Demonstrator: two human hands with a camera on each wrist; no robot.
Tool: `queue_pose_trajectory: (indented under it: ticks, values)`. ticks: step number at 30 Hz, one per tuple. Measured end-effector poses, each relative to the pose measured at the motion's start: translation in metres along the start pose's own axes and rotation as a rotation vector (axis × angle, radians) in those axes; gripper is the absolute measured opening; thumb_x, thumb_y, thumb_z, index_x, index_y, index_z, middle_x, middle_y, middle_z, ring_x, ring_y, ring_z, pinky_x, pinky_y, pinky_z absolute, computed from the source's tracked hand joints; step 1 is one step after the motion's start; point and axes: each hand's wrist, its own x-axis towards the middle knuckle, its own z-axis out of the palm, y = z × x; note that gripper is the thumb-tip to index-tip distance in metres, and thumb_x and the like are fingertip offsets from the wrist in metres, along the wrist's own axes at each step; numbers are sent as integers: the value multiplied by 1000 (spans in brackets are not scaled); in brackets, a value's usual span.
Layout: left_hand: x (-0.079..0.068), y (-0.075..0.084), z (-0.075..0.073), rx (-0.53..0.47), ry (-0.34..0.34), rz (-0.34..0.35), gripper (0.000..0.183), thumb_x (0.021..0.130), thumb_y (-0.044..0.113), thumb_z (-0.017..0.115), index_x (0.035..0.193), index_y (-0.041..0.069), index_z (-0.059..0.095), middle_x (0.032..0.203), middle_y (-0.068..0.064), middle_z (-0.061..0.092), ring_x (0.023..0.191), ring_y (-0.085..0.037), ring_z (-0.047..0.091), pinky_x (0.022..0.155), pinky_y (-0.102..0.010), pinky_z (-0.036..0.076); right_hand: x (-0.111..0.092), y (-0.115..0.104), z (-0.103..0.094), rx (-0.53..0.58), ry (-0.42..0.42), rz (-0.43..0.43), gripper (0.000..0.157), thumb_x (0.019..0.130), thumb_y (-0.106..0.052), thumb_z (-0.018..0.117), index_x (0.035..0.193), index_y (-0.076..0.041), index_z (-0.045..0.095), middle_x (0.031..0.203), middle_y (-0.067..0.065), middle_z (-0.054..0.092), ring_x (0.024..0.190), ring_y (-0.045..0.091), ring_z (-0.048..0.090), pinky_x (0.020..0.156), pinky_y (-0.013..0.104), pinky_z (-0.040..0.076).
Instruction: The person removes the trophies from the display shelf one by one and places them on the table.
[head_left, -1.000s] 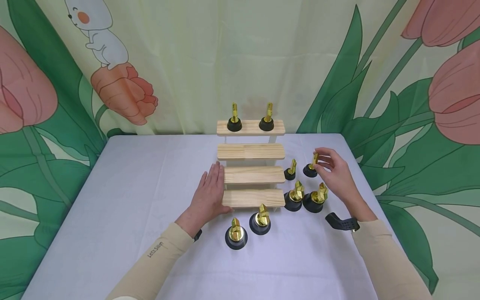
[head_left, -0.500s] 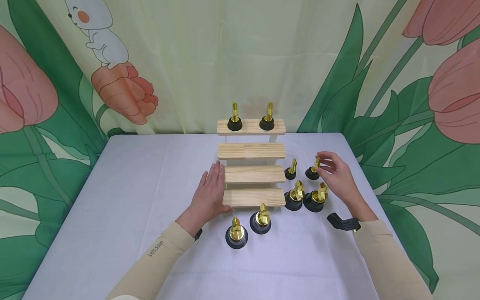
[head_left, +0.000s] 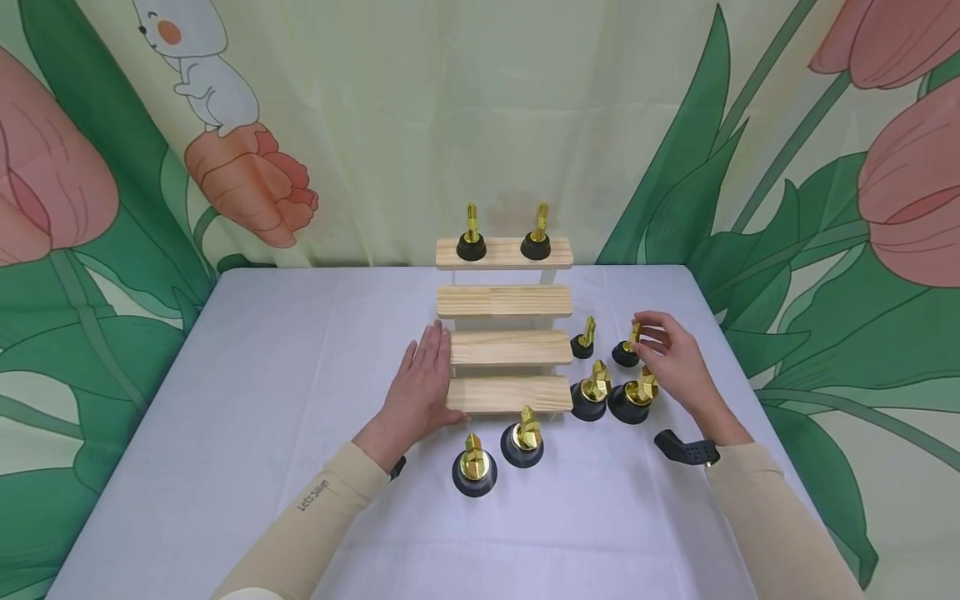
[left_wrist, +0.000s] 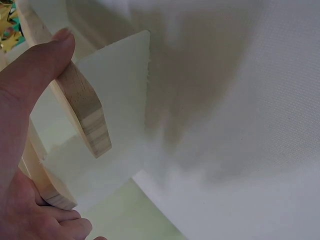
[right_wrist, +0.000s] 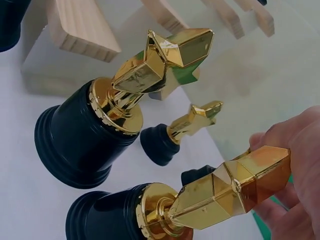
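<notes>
In the head view, my right hand [head_left: 673, 358] pinches the gold top of a small star trophy [head_left: 626, 353] by the thumb and fingertips, at the right of the stepped wooden shelf [head_left: 510, 393]. Its black base is close to the tablecloth. The right wrist view shows this trophy mostly hidden behind a larger gold star trophy [right_wrist: 230, 192]. My left hand [head_left: 418, 387] rests along the shelf's left side with fingers stretched out. In the left wrist view its thumb [left_wrist: 55, 55] lies on a board's edge. A second small trophy [head_left: 582, 345] stands beside the shelf.
Two small trophies stand on the top board [head_left: 504, 253]. Two larger ones, a trophy [head_left: 589, 398] and its neighbour [head_left: 632, 402], stand close in front of the right hand. Two more, a trophy [head_left: 474, 471] and another [head_left: 522, 442], stand before the shelf. A printed curtain [head_left: 360, 150] hangs behind.
My right hand has shifted slightly toward me with the small trophy, nearer the larger trophies. The left hand stays at the shelf's side.
</notes>
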Motion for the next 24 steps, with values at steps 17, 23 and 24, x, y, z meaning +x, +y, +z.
queue_pose_trajectory:
  ticks: [17, 23, 24]
  values:
    - [-1, 0, -3, -2, -9, -7, 140, 62, 55, 89, 155, -8, 6, 164, -26, 8, 154, -35, 13, 125, -50, 19, -1, 3, -4, 17, -5, 19, 47, 97, -3, 60, 141, -5, 45, 142, 17, 51, 132, 36, 51, 98, 15, 49]
    - [-1, 1, -3, -1, -5, -8, 140, 62, 55, 90, 155, -8, 6, 164, -26, 8, 154, -35, 13, 124, -50, 20, -1, 6, -6, 10, 10, 16, 46, 97, -5, 60, 141, -4, 45, 141, 17, 51, 132, 36, 51, 98, 11, 47]
    - [-1, 1, -3, -1, -5, -9, 140, 62, 55, 90, 155, -8, 6, 164, -26, 8, 154, -35, 13, 124, -50, 20, 0, 7, -7, 12, 12, 17, 46, 97, -4, 60, 141, -4, 45, 141, 17, 51, 132, 37, 51, 98, 11, 47]
